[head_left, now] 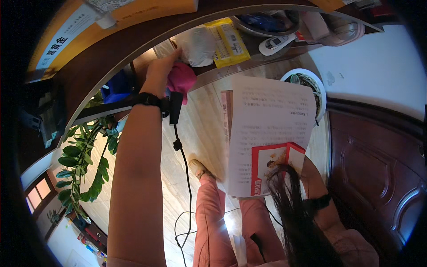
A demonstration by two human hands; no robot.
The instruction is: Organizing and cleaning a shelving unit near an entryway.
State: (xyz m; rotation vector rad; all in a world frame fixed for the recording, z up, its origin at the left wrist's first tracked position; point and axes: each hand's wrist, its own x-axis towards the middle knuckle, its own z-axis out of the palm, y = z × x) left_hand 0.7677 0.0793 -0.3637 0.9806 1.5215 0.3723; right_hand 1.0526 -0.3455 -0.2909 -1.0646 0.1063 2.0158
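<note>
My left hand (161,66) reaches onto the shelf at the upper left. One finger stretches toward a clear plastic-wrapped package (198,46); the other fingers are hard to make out, and the hand looks open. A pink cloth-like item (181,76) lies just below it. At the right, my right hand (312,177) is closed on the edge of a stack of printed papers (273,120). A flat red-and-white box or booklet (260,167) rests against the stack's lower part. Dark hair hangs over it, and my right fingers are mostly hidden.
The curved dark shelf (213,13) holds a yellow packet (230,42), a white handheld device (275,43) and a metal bowl (267,29). A black cable (189,178) trails to the tiled floor. A leafy plant (86,164) stands left, a white pot (321,84) right, near a brown door (373,164).
</note>
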